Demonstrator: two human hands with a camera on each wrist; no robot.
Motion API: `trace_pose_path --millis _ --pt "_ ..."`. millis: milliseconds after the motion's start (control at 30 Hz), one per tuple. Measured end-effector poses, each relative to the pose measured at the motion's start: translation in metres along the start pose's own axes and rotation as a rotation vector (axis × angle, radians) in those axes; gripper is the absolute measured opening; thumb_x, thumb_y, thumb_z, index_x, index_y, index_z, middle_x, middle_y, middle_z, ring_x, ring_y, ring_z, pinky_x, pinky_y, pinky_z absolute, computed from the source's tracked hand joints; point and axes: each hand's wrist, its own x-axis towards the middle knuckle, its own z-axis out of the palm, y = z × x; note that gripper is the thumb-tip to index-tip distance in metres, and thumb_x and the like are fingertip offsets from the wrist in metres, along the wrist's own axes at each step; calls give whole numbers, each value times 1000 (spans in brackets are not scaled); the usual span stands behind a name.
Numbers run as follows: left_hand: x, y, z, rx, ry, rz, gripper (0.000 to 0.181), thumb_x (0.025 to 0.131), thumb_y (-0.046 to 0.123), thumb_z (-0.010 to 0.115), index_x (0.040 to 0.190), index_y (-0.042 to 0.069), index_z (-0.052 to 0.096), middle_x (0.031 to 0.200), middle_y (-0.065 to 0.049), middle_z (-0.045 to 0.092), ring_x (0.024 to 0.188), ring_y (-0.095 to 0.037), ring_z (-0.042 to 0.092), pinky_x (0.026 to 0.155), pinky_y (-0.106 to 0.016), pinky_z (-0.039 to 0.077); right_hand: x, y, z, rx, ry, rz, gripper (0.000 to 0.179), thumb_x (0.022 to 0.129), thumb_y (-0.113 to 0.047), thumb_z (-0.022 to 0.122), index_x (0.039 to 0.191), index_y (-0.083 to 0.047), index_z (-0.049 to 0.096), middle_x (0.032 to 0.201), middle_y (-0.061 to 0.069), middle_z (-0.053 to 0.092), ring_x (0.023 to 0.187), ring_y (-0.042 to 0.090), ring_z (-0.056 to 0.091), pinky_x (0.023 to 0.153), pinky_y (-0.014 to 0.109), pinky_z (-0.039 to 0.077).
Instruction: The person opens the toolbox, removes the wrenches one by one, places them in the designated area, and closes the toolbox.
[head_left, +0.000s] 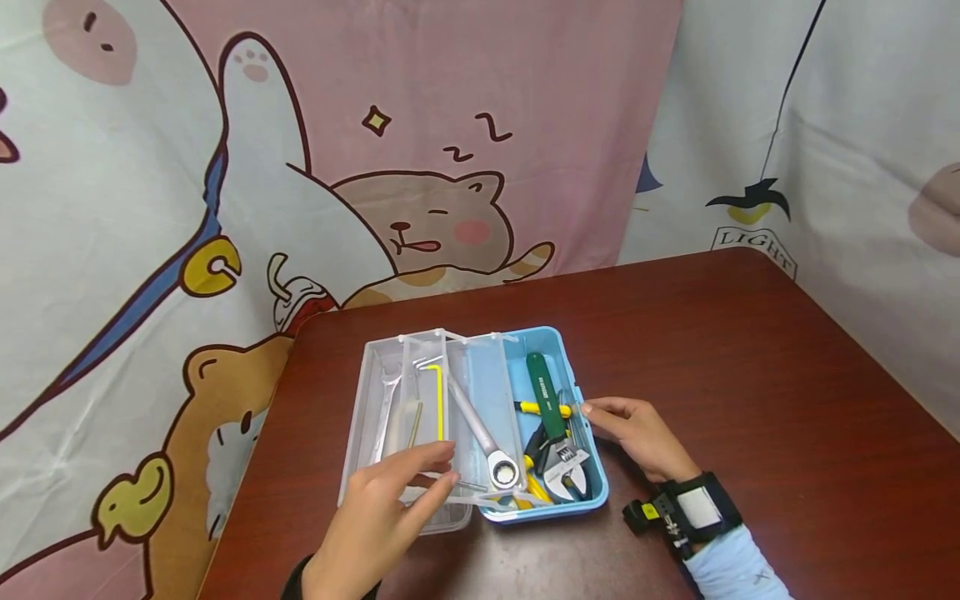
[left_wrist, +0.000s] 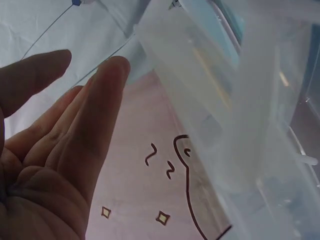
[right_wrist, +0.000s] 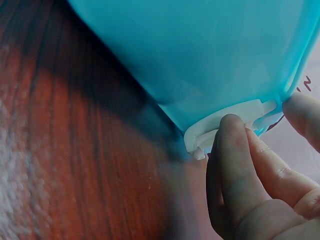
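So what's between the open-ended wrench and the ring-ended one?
In the head view, a yellow L-shaped key, a thin tan stick and clear dividers lie between them. The left hand hides part of that stretch.

I see a glossy reddish-brown surface (head_left: 712, 350) carrying a blue toolbox (head_left: 551, 514) on its left part; whether the clear tray (head_left: 375, 362) stretching leftward from the box touches it, I can't tell.
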Motion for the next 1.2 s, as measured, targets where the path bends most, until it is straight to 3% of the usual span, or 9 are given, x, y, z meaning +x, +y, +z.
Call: trace_pose_path --millis 333,567,867,1200 --pt "14 3 4 22 -231 -40 27 92 31 64 115 18 65 103 8 66 86 -4 63 67 -22 52 0 0 -1 22 -1 10 53 81 -51 70 114 -9 67 112 9 67 103 22 63 88 39 50" --pt "28 2 8 63 -332 15 36 95 41 55 117 14 65 106 6 67 90 -7 63 76 -22 51 0 1 -1 51 -5 -10 53 82 -48 70 115 -5 66 112 11 66 102 22 63 87 38 51" --pt "46 4 24 126 -489 127 33 90 27 66 118 9 64 106 0 68 91 -5 62 83 -22 49 0 1 0 91 -14 -20 55 82 -45 71 116 -3 66 113 12 66 102 21 63 88 37 50" --pt "62 14 36 142 -641 200 32 92 22 64 122 12 62 112 5 66 93 2 58 84 -15 45 2 3 2 126 -9 -20 52 82 -43 72 114 -2 66 111 14 66 101 22 64 86 37 51"
